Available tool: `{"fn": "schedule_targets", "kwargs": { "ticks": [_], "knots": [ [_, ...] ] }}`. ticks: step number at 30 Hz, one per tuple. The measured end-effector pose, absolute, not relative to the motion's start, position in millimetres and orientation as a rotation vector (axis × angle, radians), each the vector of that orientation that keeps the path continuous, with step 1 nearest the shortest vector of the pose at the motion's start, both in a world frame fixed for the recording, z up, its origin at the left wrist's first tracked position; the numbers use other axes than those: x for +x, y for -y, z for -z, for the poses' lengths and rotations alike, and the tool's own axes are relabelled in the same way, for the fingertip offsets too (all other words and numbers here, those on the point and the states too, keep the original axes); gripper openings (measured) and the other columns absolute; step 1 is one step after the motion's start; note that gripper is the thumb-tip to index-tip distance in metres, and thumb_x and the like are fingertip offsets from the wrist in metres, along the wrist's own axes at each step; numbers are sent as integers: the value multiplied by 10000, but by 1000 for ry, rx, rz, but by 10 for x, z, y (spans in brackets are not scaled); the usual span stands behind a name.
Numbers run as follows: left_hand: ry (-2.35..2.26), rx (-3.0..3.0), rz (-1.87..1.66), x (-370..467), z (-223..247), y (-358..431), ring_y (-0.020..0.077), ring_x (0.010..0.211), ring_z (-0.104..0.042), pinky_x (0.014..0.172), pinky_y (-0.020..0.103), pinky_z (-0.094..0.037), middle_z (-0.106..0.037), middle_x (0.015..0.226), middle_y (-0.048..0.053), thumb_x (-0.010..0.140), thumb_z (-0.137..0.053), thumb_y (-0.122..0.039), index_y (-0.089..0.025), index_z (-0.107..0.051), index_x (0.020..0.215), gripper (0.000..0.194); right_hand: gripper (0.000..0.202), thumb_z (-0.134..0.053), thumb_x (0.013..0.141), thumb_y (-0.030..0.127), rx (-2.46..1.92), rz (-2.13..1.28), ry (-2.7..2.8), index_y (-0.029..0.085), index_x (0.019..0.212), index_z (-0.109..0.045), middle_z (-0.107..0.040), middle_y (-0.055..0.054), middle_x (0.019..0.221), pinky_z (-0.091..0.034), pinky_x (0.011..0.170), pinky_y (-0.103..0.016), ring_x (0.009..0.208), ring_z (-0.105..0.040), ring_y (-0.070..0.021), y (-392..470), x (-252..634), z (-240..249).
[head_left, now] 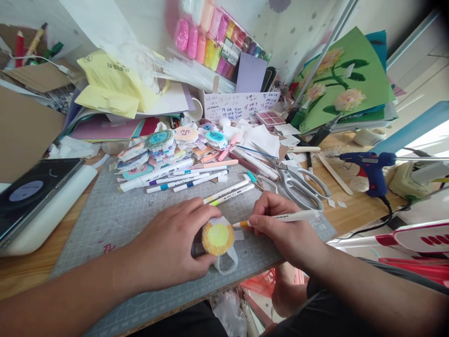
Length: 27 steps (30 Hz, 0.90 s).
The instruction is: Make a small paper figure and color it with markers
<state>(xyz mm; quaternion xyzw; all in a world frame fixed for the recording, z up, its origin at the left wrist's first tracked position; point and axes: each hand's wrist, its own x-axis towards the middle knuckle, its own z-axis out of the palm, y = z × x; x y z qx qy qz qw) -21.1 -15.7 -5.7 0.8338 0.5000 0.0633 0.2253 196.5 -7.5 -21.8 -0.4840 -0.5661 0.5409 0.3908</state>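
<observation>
My left hand [182,234] is closed round a small round white textured piece [218,237], coloured yellow in the middle with an orange ring. A looped translucent strip [228,263] hangs below it. Between the thumb and fingers of my right hand [277,220] is a white marker pen [296,216] with an orange end. Its tip points left and is at the right edge of the piece; whether it touches I cannot tell. Both hands are over the grey cutting mat [94,224]. Just beyond them lie several white marker pens [228,191].
Grey scissors [298,182] lie beyond my right hand, with a blue glue gun [372,168] farther right. Coloured padded pieces [159,140] are heaped behind the pens. A phone [35,196] rests at left, and a white box [242,105] with handwriting stands at the back.
</observation>
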Motion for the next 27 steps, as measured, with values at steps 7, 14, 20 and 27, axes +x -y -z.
{"fn": "schedule_targets", "kwargs": {
  "ticks": [7, 14, 20, 27],
  "knots": [
    [-1386, 2302, -163, -201, 46, 154, 282, 982, -571, 859, 418, -450, -593, 1026, 27, 643, -633, -283, -281, -572, 1112, 473, 167, -615, 668, 202, -1247, -1361, 1434, 198, 564, -484, -515, 47, 508, -286, 471, -231, 499, -406, -97, 76, 1958, 216],
    [-1385, 2327, -198, -216, 95, 153, 288, 979, -571, 847, 419, -458, -600, 1031, 26, 630, -645, -301, -309, -560, 1100, 478, 179, -620, 668, 206, -1231, -1365, 1459, 202, 560, -478, -503, 51, 505, -290, 473, -239, 495, -402, -101, 94, 1975, 225],
    [-1364, 2332, -197, -221, 77, 159, 297, 973, -571, 842, 436, -455, -599, 1031, 38, 645, -631, -284, -284, -559, 1104, 464, 189, -626, 664, 199, -1236, -1392, 1446, 205, 553, -472, -505, 49, 506, -298, 486, -244, 499, -407, -104, 92, 1974, 218],
    [-1353, 2315, -219, -209, 69, 153, 297, 971, -578, 840, 421, -455, -602, 1021, 36, 641, -650, -284, -270, -585, 1112, 476, 189, -653, 667, 199, -1203, -1415, 1418, 202, 570, -491, -527, 44, 521, -302, 497, -246, 512, -422, -109, 85, 1980, 227]
  ]
}}
